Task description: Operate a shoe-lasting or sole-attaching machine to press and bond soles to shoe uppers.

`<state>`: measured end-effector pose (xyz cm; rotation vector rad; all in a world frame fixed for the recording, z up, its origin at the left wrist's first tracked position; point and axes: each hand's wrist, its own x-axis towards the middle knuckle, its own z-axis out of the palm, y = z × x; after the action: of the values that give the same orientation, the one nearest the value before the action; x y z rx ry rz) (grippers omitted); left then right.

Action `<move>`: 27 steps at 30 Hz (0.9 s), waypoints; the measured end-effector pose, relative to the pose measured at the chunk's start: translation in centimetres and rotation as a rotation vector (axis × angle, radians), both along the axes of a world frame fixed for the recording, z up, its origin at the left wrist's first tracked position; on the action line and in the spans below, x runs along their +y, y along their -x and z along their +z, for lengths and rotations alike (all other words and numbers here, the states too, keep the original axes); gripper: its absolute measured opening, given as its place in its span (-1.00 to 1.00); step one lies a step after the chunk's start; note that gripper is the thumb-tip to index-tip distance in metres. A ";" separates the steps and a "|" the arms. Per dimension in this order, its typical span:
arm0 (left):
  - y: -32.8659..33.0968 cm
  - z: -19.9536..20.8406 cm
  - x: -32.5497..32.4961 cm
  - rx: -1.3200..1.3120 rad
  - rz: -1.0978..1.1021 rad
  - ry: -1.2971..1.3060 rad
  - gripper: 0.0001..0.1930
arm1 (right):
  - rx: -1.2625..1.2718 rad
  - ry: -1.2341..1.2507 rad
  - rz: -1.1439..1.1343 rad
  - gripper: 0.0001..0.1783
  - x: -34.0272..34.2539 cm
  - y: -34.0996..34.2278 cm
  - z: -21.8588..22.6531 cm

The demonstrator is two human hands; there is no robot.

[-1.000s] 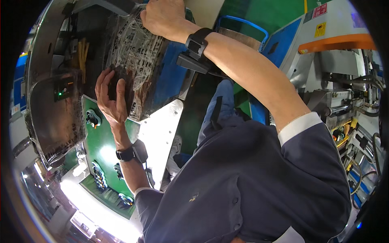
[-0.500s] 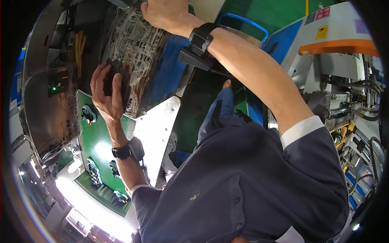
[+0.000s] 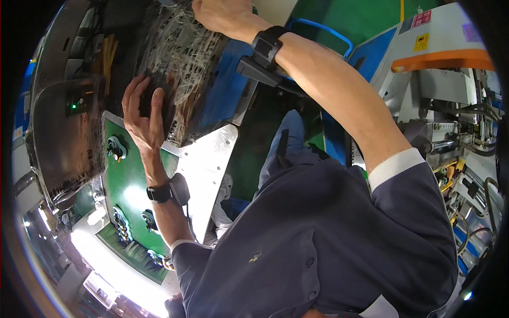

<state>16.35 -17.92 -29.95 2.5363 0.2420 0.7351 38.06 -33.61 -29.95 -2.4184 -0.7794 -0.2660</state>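
Observation:
At the upper left, my left hand [image 3: 142, 117] is raised beside a machine housing wrapped in clear plastic film [image 3: 188, 58]. Its fingers curve upward with the thumb apart from them. Dark surface shows between thumb and fingers, and I cannot make out a held thing there. My right hand [image 3: 225, 17] reaches to the top edge of the view, at the upper end of the wrapped housing. Its fingers are folded in, and what they grip, if anything, is hidden. Each wrist wears a black strap with a small dark device.
A green belt [image 3: 132, 175] carrying several shoes [image 3: 116, 148] runs below my left hand, beside a white metal plate [image 3: 209, 164]. Left of it stands a film-wrapped panel [image 3: 69, 143] with a green light. A machine with an orange edge [image 3: 442, 61] and hoses stands at the right.
My right hand has shifted slightly right. My left hand has risen a little, its fingers staying apart from the thumb. A foot seen earlier below my right forearm is now mostly in shadow.

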 end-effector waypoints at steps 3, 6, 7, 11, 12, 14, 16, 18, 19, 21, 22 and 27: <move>-0.2 0.2 -0.3 0.004 -0.004 -0.016 -0.64 | -0.021 0.003 0.005 -0.61 -0.4 -0.1 0.0; -0.1 0.3 -0.5 0.003 -0.004 -0.010 -0.64 | 0.007 -0.006 0.018 -0.60 -0.7 0.2 0.4; -0.1 0.3 -0.5 0.003 -0.005 -0.012 -0.64 | 0.007 -0.007 0.016 -0.60 -0.5 0.1 0.2; 0.4 0.0 -0.2 0.001 0.000 -0.016 -0.64 | -0.046 0.006 -0.011 -0.60 0.0 0.2 -0.7; 0.4 -0.1 -0.2 0.001 0.001 -0.014 -0.64 | -0.042 0.013 -0.014 -0.60 0.0 0.4 -0.7; 0.2 -0.1 -0.3 0.005 0.003 -0.011 -0.64 | -0.054 0.020 -0.017 -0.60 -0.2 0.4 -0.5; 0.0 0.0 -0.2 0.012 0.004 -0.011 -0.63 | -0.062 0.024 -0.021 -0.60 -0.1 0.2 -0.5; -0.3 0.1 0.1 0.011 0.013 -0.024 -0.64 | -0.058 0.004 -0.030 -0.60 0.2 -0.1 -0.3; -0.4 0.2 0.2 0.008 0.020 -0.029 -0.64 | -0.060 -0.001 -0.023 -0.60 0.4 -0.3 -0.3; -1.0 0.3 0.6 -0.022 -0.026 -0.047 -0.66 | -0.031 -0.019 -0.012 -0.59 0.4 -0.9 -0.1; -1.7 0.0 0.7 -0.076 -0.067 -0.033 -0.68 | -0.014 -0.031 -0.046 -0.61 0.5 -1.5 -0.8; -0.2 -0.4 1.0 -0.117 -0.024 -0.137 -0.64 | -0.020 -0.053 -0.032 -0.64 1.5 -0.8 -0.7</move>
<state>16.51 -16.93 -30.31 2.6077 0.1252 0.9161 38.85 -32.14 -30.63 -2.3836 -0.7336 -0.3203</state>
